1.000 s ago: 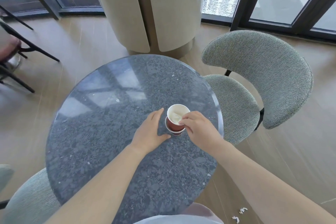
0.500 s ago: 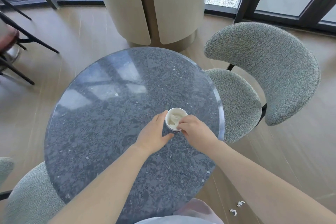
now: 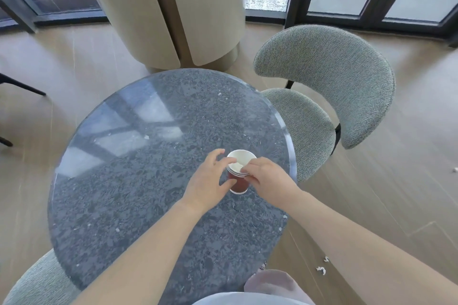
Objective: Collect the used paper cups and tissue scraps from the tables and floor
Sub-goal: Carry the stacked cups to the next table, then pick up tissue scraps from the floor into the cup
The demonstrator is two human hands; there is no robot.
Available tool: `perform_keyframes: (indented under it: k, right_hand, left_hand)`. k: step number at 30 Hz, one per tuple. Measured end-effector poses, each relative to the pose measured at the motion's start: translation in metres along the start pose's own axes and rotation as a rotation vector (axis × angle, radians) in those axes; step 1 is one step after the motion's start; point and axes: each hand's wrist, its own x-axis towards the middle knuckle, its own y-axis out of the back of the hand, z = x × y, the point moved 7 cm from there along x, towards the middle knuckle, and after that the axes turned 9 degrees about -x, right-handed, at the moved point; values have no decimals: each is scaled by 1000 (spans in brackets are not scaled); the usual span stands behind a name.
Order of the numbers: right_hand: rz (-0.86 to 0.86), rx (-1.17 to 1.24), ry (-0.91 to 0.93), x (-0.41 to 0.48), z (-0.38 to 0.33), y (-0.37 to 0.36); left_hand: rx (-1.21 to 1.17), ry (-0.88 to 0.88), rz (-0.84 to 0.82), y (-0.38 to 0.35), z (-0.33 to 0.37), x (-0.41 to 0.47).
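Left hand (image 3: 208, 183) has crept higher — it and the right hand (image 3: 270, 178) pinch the upright cup stack (image 3: 239, 184) between them, tissue (image 3: 236, 166) stuffed inside, near the right edge of the bench (image 3: 148, 156).

Red-brown cups (image 3: 238, 185); speckled grey table (image 3: 138, 181); grey-green chair (image 3: 329, 77).

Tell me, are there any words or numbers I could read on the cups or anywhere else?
None: no word, number, label or sign can be read in this view.
The red paper cups show plain sides with no print.
The table and the chair bear no writing.
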Motion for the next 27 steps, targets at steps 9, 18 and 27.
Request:
perform_keyframes:
  k: [9,18,27]
  right_hand:
    - [234,119,-182,-90,-51,-11]
    - [477,106,-480,-210,-83,-28]
    - [593,90,-743,-323,-83,-53]
  left_hand:
    - [-47,-137,-178,-7,11,-60]
    - [-169,-290,-405,-53,48,-130]
    - [-127,-502,-556,-115,105,-185]
